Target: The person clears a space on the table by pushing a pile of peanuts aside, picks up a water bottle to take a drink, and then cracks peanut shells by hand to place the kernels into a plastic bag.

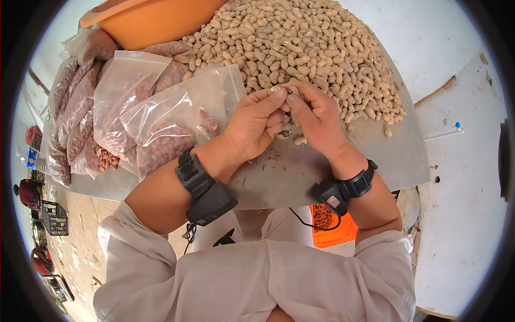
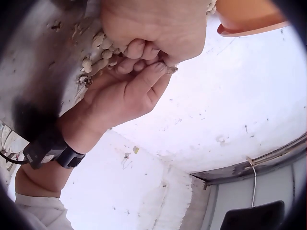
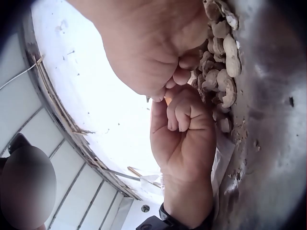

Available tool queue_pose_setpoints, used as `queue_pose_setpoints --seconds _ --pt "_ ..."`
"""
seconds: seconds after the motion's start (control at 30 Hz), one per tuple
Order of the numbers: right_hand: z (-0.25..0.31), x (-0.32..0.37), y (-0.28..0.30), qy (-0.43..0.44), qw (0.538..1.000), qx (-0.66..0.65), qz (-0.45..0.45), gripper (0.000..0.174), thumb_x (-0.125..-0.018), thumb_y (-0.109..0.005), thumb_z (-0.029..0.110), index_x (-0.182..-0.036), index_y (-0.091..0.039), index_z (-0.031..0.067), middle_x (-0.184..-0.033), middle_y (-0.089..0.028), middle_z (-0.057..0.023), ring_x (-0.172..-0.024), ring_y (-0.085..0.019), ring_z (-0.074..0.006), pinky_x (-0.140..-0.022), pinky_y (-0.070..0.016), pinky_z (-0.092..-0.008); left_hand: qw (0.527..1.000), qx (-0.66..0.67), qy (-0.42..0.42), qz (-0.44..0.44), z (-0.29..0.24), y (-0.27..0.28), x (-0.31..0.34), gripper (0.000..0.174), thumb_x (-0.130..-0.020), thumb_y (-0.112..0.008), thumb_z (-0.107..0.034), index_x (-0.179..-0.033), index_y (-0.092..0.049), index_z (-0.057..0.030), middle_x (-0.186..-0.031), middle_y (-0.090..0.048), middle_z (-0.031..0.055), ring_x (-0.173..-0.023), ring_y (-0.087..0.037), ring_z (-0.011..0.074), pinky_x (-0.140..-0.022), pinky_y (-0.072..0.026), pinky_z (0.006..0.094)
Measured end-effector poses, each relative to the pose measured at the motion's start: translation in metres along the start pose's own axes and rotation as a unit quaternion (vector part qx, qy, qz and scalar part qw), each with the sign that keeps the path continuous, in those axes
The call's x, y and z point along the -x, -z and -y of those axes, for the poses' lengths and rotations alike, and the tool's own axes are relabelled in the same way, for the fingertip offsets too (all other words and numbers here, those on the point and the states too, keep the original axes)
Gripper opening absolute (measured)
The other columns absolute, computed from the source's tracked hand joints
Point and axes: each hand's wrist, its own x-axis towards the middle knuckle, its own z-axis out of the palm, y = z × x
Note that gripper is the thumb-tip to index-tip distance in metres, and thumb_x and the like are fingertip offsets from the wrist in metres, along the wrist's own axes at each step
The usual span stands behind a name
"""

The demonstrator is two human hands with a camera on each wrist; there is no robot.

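My left hand [image 1: 249, 122] and right hand [image 1: 320, 122] meet fingertip to fingertip over the near edge of a peanut pile [image 1: 300, 40]. Both pinch a small peanut [image 2: 171, 70] between thumb and fingers, with only a bit of its shell showing in the left wrist view. The curled fingers hide the rest. Below the hands, several peanuts and broken shells [image 3: 211, 79] lie on the metal tabletop [image 3: 268, 143]. To the left of my left hand is a clear plastic bag [image 1: 185, 115] with reddish shelled peanuts [image 1: 161, 150] inside.
More filled bags [image 1: 75, 107] crowd the table's left side, with loose red kernels [image 1: 107, 160] by them. An orange basin [image 1: 155, 24] stands at the back left. Below the table's front edge sits an orange tray [image 1: 343, 232] holding reddish bits. A white wall [image 1: 466, 177] rises at right.
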Motion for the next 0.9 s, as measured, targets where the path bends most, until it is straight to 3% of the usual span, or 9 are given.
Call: queue_pose_setpoints --seconds 0.07,0.17,0.27,0.37,0.5,0.57,0.67,0.77,0.9 --pt "-0.001 0.001 -0.001 -0.012 1.000 -0.019 -0.008 0.015 -0.089 -0.051 0.007 -0.101 -0.056 -0.0005 -0.072 -0.058 -0.0037 -0.064 -0.053 -0.0094 -0.058 -0.0431 -0.0217 0.999 -0.023 -0.001 0.025 0.001 0.004 0.000 0.016 -0.092 -0.053 -0.015 -0.083 -0.058 -0.0030 -0.073 -0.055 0.0008 -0.049 -0.034 0.0034 -0.042 -0.0265 0.0178" --pt "0.002 0.000 0.001 -0.066 0.987 -0.149 0.010 0.012 -0.091 -0.049 0.007 -0.098 -0.056 -0.0002 -0.066 -0.055 -0.0014 -0.055 -0.048 -0.0067 -0.050 -0.0378 -0.0199 0.995 -0.095 -0.038 0.007 0.002 -0.002 0.001 0.017 -0.092 -0.054 -0.016 -0.083 -0.058 -0.0029 -0.072 -0.056 0.0020 -0.048 -0.034 0.0032 -0.042 -0.0263 0.0178" --pt "-0.003 -0.001 0.001 -0.089 0.963 -0.254 0.005 0.012 -0.092 -0.047 0.007 -0.095 -0.055 0.0004 -0.062 -0.052 0.0005 -0.050 -0.044 -0.0042 -0.045 -0.0330 -0.0189 0.987 -0.134 -0.086 0.005 0.008 0.002 -0.001 0.017 -0.092 -0.054 -0.016 -0.082 -0.058 -0.0025 -0.070 -0.058 0.0026 -0.048 -0.034 0.0030 -0.041 -0.0256 0.0178" --pt "-0.005 -0.001 0.001 -0.094 0.959 -0.268 0.000 0.011 -0.091 -0.048 0.006 -0.096 -0.056 0.0011 -0.063 -0.052 0.0010 -0.050 -0.045 -0.0046 -0.046 -0.0340 -0.0187 0.989 -0.134 -0.066 -0.022 0.006 -0.002 0.000 0.015 -0.092 -0.054 -0.015 -0.084 -0.058 -0.0027 -0.071 -0.057 0.0018 -0.048 -0.034 0.0031 -0.042 -0.0252 0.0179" --pt "0.002 0.002 -0.001 0.001 0.995 -0.095 -0.029 0.012 -0.088 -0.051 0.004 -0.098 -0.058 0.0020 -0.066 -0.054 -0.0003 -0.055 -0.050 -0.0085 -0.051 -0.0400 -0.0217 1.000 -0.006 -0.013 -0.001 0.004 0.004 -0.001 0.014 -0.092 -0.052 -0.015 -0.087 -0.057 -0.0028 -0.074 -0.055 0.0014 -0.050 -0.036 0.0049 -0.044 -0.0283 0.0185" --pt "0.001 0.003 -0.002 0.056 0.997 -0.022 -0.045 0.014 -0.086 -0.054 0.002 -0.098 -0.059 0.0027 -0.069 -0.056 -0.0025 -0.059 -0.053 -0.0123 -0.055 -0.0435 -0.0238 0.999 0.026 0.009 -0.028 0.002 -0.002 0.001 0.015 -0.094 -0.047 -0.014 -0.086 -0.054 -0.0043 -0.076 -0.053 0.0014 -0.049 -0.034 0.0043 -0.042 -0.0254 0.0183" --pt "-0.003 0.000 0.002 0.153 0.982 0.110 -0.023 0.017 -0.081 -0.056 0.001 -0.097 -0.061 0.0031 -0.077 -0.060 -0.0074 -0.068 -0.058 -0.0194 -0.063 -0.0468 -0.0275 0.997 0.074 0.036 0.002 0.001 0.003 -0.001 0.013 -0.092 -0.045 -0.010 -0.089 -0.054 -0.0012 -0.076 -0.054 0.0035 -0.050 -0.037 0.0066 -0.043 -0.0300 0.0194" --pt "-0.003 -0.001 0.001 0.174 0.977 0.125 -0.018 0.019 -0.077 -0.057 -0.001 -0.095 -0.062 0.0037 -0.083 -0.062 -0.0108 -0.073 -0.059 -0.0247 -0.066 -0.0475 -0.0293 0.991 0.122 0.056 -0.010 0.004 0.013 -0.005 0.011 -0.091 -0.044 -0.006 -0.086 -0.052 -0.0023 -0.076 -0.053 0.0036 -0.051 -0.037 0.0064 -0.043 -0.0298 0.0192" --pt "0.000 0.001 0.000 0.128 0.981 0.142 -0.029 0.020 -0.077 -0.058 0.001 -0.096 -0.062 0.0034 -0.084 -0.062 -0.0124 -0.074 -0.060 -0.0257 -0.067 -0.0480 -0.0309 0.996 0.084 0.038 0.007 0.005 0.011 -0.006 0.012 -0.092 -0.046 -0.009 -0.083 -0.051 -0.0023 -0.074 -0.051 0.0032 -0.051 -0.037 0.0065 -0.043 -0.0301 0.0192"
